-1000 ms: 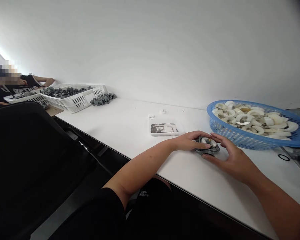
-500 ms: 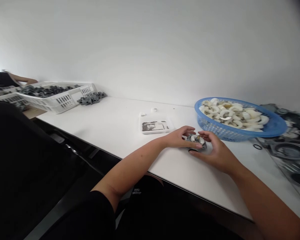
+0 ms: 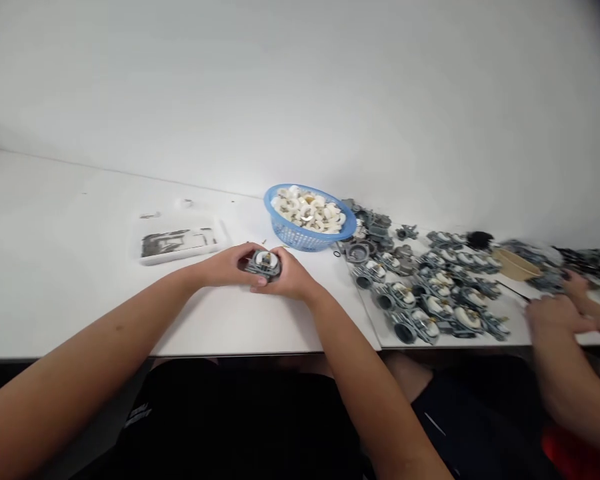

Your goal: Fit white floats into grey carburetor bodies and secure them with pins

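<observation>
A grey metal carburetor body [image 3: 265,264] with a white plastic float on its upper side is held between both hands, just over the white table. My left hand [image 3: 231,265] wraps its left side, with the fingers behind and the thumb in front. Around the right side closes my right hand [image 3: 291,275], its thumb along the top edge. The undersides of the fingers are hidden. Behind the hands stands a blue plastic basket [image 3: 307,241] heaped with white floats [image 3: 320,215]. A shallow white tray [image 3: 180,255] holding small dark pins lies to the left.
Several carburetors with floats [image 3: 440,283] stand in rows on the right. A black ring [image 3: 337,253] lies beside the basket. Farther right, a co-worker's hands [image 3: 555,313] work with a thin dark tool near a tan bowl [image 3: 517,265]. A white wall rises behind the table.
My view has swung to the right, bringing the rows of carburetors and the co-worker into sight. Both hands still hold the carburetor, now gripped more closely from both sides.
</observation>
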`<control>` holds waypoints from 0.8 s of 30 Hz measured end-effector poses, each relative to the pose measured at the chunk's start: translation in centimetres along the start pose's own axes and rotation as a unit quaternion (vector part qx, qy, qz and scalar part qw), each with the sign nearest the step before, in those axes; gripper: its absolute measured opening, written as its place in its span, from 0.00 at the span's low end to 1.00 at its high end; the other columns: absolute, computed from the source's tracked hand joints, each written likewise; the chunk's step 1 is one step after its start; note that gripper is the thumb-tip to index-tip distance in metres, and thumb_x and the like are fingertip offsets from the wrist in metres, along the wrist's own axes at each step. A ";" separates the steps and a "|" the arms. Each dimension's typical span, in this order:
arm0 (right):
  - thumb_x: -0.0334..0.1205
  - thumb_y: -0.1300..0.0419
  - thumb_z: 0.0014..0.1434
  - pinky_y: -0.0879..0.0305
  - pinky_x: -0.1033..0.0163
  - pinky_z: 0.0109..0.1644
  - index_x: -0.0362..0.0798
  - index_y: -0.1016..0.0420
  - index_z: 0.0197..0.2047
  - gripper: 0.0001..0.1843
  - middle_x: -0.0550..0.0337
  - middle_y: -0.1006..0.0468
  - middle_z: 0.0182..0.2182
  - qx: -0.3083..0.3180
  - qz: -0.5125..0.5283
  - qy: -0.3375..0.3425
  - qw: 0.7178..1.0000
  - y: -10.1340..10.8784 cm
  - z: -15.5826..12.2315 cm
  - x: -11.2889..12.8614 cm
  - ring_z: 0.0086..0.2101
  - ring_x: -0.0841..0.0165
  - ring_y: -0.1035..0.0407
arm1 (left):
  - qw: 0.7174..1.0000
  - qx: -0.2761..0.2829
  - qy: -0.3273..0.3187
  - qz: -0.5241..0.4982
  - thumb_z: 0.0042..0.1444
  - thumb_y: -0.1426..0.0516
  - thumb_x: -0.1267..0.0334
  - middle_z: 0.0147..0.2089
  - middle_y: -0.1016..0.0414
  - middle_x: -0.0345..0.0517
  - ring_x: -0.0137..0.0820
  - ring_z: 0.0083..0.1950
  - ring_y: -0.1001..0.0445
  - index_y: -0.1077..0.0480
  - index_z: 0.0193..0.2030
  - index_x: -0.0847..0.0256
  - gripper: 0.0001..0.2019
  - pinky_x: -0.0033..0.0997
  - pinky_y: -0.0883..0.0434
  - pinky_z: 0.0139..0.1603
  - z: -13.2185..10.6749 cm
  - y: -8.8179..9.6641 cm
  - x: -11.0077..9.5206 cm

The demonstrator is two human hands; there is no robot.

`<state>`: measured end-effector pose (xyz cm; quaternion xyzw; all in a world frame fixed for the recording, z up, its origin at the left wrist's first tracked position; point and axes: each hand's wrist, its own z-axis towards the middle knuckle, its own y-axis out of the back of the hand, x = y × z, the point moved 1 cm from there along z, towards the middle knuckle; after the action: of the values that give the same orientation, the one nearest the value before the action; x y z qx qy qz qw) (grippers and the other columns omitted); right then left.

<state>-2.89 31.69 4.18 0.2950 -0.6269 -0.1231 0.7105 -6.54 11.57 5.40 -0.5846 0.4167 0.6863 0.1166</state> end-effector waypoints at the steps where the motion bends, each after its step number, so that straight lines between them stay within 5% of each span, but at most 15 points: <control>1: 0.55 0.22 0.36 0.28 0.57 0.42 0.47 0.33 0.49 0.42 0.53 0.24 0.47 -0.001 -0.002 -0.005 1.000 0.0 0.0 -0.1 0.45 0.58 0.27 | 1.000 -0.002 -0.001 0.004 0.48 0.33 0.44 0.57 0.25 0.50 0.47 0.58 0.27 0.34 0.61 0.56 0.36 0.42 0.28 0.57 -0.1 -0.1 -0.2; 6: 0.60 0.23 0.36 0.29 0.58 0.41 0.48 0.33 0.49 0.43 0.55 0.25 0.46 -0.001 -0.013 -0.007 1.000 0.3 -0.3 0.3 0.44 0.59 0.28 | 0.997 -0.063 0.029 0.030 0.47 0.34 0.40 0.62 0.28 0.49 0.48 0.62 0.31 0.35 0.63 0.52 0.39 0.45 0.32 0.63 -0.2 -0.6 -0.5; 16: 0.68 0.28 0.39 0.32 0.58 0.40 0.50 0.34 0.43 0.39 0.57 0.26 0.44 -0.010 -0.108 0.007 0.994 0.8 -0.7 1.4 0.45 0.57 0.30 | 0.997 -0.072 0.026 -0.004 0.52 0.39 0.38 0.57 0.25 0.44 0.45 0.58 0.30 0.34 0.60 0.50 0.33 0.49 0.35 0.64 -0.1 -1.2 -0.8; 24: 0.68 0.27 0.39 0.32 0.59 0.39 0.51 0.34 0.46 0.40 0.59 0.23 0.44 -0.001 -0.087 0.009 0.996 0.8 -0.9 1.5 0.44 0.59 0.28 | 0.994 -0.084 0.049 -0.041 0.45 0.35 0.36 0.58 0.23 0.39 0.44 0.59 0.29 0.31 0.59 0.47 0.35 0.41 0.30 0.58 0.0 -1.5 -0.5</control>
<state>-1.95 31.78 5.81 0.3489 -0.5926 -0.1820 0.7029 -5.41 12.68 5.22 -0.6417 0.3385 0.6842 0.0744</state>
